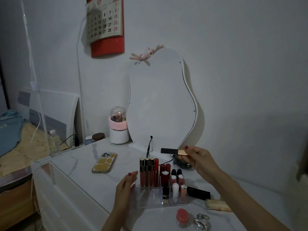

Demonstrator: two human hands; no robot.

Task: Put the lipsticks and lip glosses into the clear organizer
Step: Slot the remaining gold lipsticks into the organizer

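Observation:
The clear organizer (150, 200) stands on the white marble-look tabletop, holding several upright lip glosses (148, 172) and lipsticks (176, 180). My left hand (125, 189) rests against the organizer's left side, fingers spread. My right hand (199, 160) hovers above and behind the organizer, pinching a black lipstick with a gold end (173, 151) held horizontally. A black tube (199, 192) lies flat on the table just right of the organizer.
A wavy white mirror (162, 104) stands behind with a cable at its base. A phone (104, 162) lies to the left. A pink-lidded jar (182, 217), a glass trinket (202, 222), a yellowish packet (218, 205) and a dark bowl (183, 163) sit nearby.

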